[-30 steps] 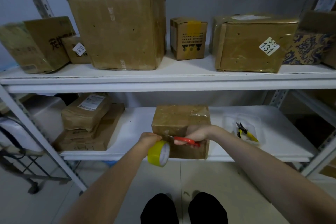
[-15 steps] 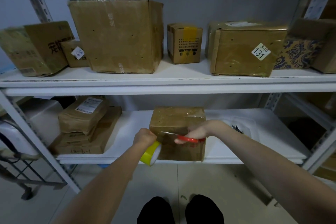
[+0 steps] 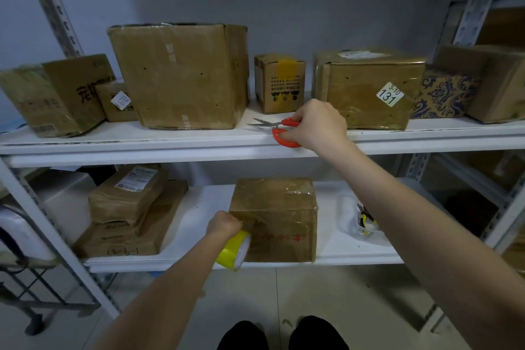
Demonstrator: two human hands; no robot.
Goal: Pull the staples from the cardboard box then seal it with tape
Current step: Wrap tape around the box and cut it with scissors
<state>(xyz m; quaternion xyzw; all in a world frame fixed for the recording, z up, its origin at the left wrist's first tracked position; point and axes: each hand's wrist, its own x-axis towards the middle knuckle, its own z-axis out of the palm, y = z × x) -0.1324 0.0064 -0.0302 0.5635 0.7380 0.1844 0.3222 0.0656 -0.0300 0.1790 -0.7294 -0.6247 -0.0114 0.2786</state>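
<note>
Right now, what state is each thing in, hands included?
Cardboard box: closed, flaps taped over, standing on lower shelf.
Tape roll: gripped by left hand, against box's front.
Scissors: blades closed, held at upper shelf.
Left hand: gripping tape roll.
Right hand: holding scissors' red handles.

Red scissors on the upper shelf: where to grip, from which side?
Grip the red scissors by the handle loops, coming from the front right. The blades point left toward the large box, while the loops lie at the upper shelf's front edge, where the right hand holds them.
</note>
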